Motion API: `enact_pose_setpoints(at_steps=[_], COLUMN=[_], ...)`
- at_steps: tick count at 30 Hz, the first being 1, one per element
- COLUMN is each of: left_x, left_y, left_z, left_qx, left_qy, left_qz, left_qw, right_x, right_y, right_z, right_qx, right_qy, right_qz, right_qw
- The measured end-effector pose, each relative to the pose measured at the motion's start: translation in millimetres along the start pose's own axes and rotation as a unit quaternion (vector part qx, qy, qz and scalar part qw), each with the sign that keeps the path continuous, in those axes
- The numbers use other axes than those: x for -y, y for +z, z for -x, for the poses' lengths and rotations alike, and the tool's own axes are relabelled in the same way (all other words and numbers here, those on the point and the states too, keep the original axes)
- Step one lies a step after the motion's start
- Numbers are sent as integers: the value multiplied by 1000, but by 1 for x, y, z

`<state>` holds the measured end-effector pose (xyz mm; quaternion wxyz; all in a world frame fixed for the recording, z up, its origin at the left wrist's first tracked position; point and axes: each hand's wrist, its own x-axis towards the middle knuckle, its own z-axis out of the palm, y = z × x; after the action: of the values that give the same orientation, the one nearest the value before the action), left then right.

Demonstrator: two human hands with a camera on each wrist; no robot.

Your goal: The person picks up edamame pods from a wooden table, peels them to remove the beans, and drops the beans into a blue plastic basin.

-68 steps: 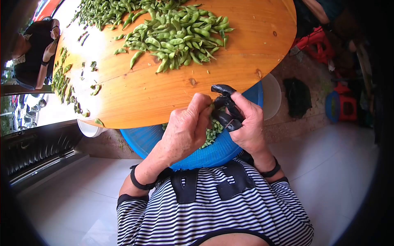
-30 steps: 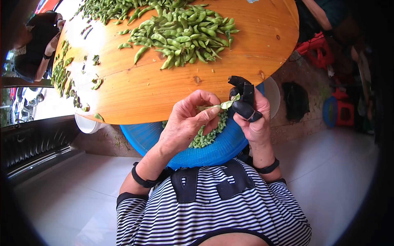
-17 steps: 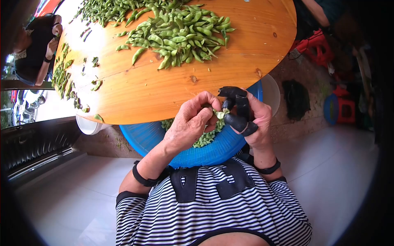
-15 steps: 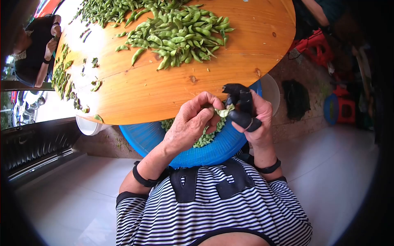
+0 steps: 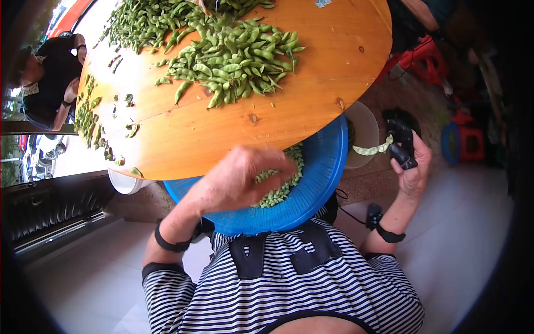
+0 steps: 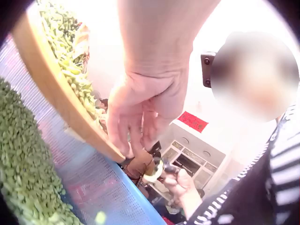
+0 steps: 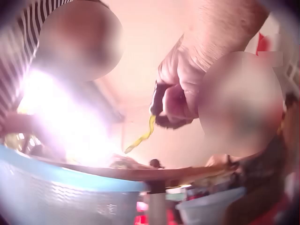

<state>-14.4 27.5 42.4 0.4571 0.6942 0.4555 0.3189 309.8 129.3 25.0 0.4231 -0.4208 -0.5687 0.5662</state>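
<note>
My right hand (image 5: 414,161), with black covers on its thumb and fingers, pinches a split, pale green bean pod (image 5: 371,149) out to the right, over the edge of a clear plastic tub (image 5: 367,133). In the right wrist view the pod (image 7: 140,139) hangs from the fingertips. My left hand (image 5: 242,175), blurred, hovers over a blue basket (image 5: 331,161) of shelled green beans (image 5: 281,192). Its fingers hang loosely in the left wrist view with nothing between them. A pale bean (image 6: 101,217) shows blurred above the basket there.
An orange wooden table (image 5: 311,106) overlaps the basket's far side and bears heaps of green pods (image 5: 233,64). A white container (image 5: 125,181) stands below its left edge. Another person (image 5: 53,78) sits at the left. A red stool (image 5: 431,61) stands at the far right.
My hands have parted. The right has swung out to the right with the pod, away from the basket; the left has drawn slightly left and down, its pinch loosened.
</note>
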Motion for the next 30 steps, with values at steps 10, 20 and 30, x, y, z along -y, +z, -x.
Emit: enact_pose_setpoints(at_steps=[10, 20, 30], left_x=[40, 35, 45], left_y=[-57, -19, -21], left_z=[-83, -46, -23], left_qx=[-130, -233, -251], left_qy=[104, -90, -129], left_qz=[-493, 8, 105], left_qw=[854, 968, 954], right_x=[-20, -1, -7], right_y=[-13, 104, 146], right_z=[-5, -12, -20], right_qx=[-133, 134, 179], right_qy=[-27, 55, 89], right_qz=[356, 35, 7], right_qw=[925, 989, 980])
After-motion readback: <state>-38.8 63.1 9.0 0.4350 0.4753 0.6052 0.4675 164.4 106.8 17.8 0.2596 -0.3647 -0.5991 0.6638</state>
